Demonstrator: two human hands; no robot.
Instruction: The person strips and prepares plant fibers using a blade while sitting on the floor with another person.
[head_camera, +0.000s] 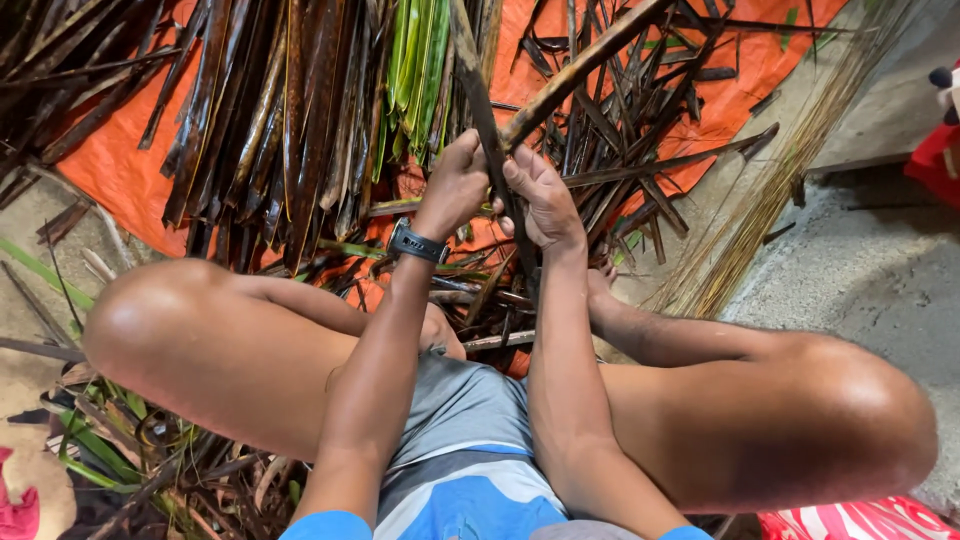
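Orange tarpaulin (120, 170) lies under heaps of dried palm leaflets (270, 120). One dark leaflet strip (478, 90) is clasped centrally by both closed hands — left hand (455, 185), right hand (540, 195). Light, stiff and brittle it is judged — best held near the midrib.

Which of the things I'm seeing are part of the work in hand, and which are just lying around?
In use:
- left hand and right hand, both gripping the dark leaf strip
- pile of dried leaves on the orange tarp
- bundle of thin sticks

Lying about:
- red cloth
- red patterned bag
- wristwatch, worn only
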